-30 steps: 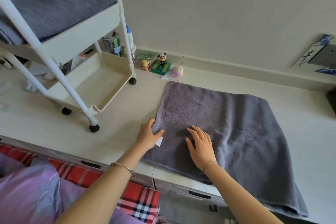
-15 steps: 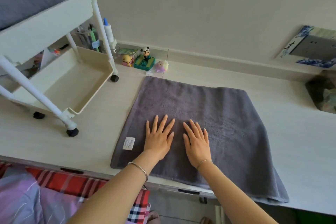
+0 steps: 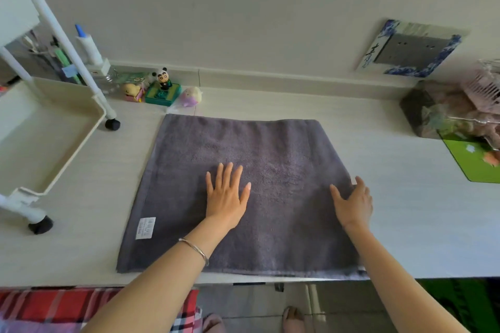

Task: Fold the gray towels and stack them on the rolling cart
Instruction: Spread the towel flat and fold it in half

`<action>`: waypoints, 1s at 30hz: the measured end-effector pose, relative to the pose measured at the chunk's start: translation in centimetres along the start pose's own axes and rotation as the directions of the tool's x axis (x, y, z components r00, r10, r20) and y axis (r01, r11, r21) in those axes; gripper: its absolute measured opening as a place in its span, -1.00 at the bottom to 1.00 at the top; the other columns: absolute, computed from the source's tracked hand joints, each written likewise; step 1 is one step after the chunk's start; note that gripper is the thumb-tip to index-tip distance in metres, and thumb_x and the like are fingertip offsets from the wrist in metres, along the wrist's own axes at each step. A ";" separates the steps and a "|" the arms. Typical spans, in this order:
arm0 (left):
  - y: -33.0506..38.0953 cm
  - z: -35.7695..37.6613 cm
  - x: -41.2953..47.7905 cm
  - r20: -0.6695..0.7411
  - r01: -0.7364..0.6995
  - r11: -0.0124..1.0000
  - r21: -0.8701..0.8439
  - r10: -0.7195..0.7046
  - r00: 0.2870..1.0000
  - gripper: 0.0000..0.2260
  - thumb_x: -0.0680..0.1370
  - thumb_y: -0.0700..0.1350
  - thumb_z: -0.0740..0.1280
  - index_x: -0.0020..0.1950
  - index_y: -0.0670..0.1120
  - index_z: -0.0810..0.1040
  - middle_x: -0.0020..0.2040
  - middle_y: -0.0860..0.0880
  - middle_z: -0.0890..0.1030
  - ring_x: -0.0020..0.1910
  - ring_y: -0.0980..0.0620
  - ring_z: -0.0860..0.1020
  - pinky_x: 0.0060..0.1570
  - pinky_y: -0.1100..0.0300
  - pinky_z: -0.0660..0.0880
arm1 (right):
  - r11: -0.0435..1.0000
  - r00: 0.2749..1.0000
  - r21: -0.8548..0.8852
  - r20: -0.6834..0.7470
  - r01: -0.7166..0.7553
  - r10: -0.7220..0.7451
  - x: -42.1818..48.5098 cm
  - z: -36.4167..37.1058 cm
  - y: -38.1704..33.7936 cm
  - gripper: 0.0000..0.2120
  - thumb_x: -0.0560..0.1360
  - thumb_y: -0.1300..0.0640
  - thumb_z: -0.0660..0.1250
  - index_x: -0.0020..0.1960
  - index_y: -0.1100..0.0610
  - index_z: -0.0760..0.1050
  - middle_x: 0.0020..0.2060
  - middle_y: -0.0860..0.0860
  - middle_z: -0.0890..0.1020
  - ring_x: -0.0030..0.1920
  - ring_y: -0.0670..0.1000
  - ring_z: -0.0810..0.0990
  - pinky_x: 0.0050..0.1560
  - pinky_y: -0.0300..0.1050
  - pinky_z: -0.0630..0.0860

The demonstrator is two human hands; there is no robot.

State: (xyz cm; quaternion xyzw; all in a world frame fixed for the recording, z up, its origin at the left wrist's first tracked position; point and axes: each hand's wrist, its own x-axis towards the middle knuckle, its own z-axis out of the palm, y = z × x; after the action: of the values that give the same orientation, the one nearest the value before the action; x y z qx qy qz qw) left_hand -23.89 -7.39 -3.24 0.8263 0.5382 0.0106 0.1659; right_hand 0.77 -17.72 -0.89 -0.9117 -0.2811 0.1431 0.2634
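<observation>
A gray towel (image 3: 243, 143) lies flat and folded on the pale desk, with a white label near its front left corner. My left hand (image 3: 226, 196) presses flat on the towel's middle, fingers spread. My right hand (image 3: 353, 204) rests at the towel's right edge; its fingers reach over that edge, and a grip cannot be told. The white rolling cart (image 3: 54, 127) stands at the left, its lower tray showing nothing inside in this view.
Small toy figures (image 3: 162, 86) and a purple plush sit by the wall behind the towel. A cluttered pile (image 3: 457, 111) and a green mat (image 3: 476, 159) occupy the right. A wall socket plate (image 3: 411, 47) is above. The desk's front edge runs just below the towel.
My view has swung right and the cart's upper tray has left the frame. My right hand slid from the towel's middle to its right edge. My left hand stays flat on the middle.
</observation>
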 end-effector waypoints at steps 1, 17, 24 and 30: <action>0.3 0.4 0.2 0.014 -0.016 1.000 -0.014 0.016 1.000 -0.47 0.62 0.18 -0.23 0.56 0.02 -0.11 0.57 -0.03 -0.12 0.54 -0.06 -0.20 0.46 -0.12 -0.28 | 0.999 0.999 0.031 0.032 -0.017 0.016 0.5 -0.1 -0.3 -0.43 0.51 0.04 0.33 0.43 0.21 0.26 0.33 0.19 0.43 0.33 0.21 0.38 0.32 0.07 0.30; 0.5 2.8 0.2 -0.167 -0.005 1.000 0.011 0.007 0.986 -0.42 0.60 0.20 -0.29 0.51 0.05 0.21 0.52 -0.03 0.20 0.52 -0.08 0.12 0.46 -0.13 -0.01 | 0.948 0.934 0.129 0.174 0.292 -0.312 2.3 0.9 -2.7 -0.78 0.53 0.05 0.30 0.12 0.10 0.57 0.08 0.04 0.50 0.01 0.06 0.53 0.18 -0.05 0.44; 1.5 1.9 1.6 -0.285 0.046 0.998 -0.046 -0.057 0.957 -0.53 0.57 0.14 -0.03 0.17 -0.04 0.56 0.21 -0.12 0.54 0.22 -0.22 0.47 0.27 -0.24 0.31 | 0.988 0.964 0.148 0.253 0.039 -0.076 5.6 2.0 -2.2 -0.79 0.41 0.01 0.45 -0.07 0.14 0.60 -0.19 0.03 0.62 -0.15 0.02 0.55 0.00 -0.11 0.49; 3.3 3.2 2.3 -0.283 0.158 0.987 0.015 -0.148 0.948 -0.56 0.56 0.13 0.01 0.15 -0.11 0.51 0.20 -0.16 0.51 0.24 -0.25 0.44 0.27 -0.34 0.25 | 0.992 0.956 0.086 0.270 0.094 -0.114 6.3 2.8 -2.2 -0.88 0.41 0.07 0.45 -0.26 0.10 0.62 -0.25 0.09 0.66 -0.26 0.01 0.54 -0.18 -0.20 0.42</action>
State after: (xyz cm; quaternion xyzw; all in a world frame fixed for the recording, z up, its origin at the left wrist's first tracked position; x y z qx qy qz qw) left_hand -19.41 -7.36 -5.67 0.7752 0.6188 0.1046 0.0728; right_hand 3.70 -11.32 -2.64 -0.8568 -0.3572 0.2642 0.2616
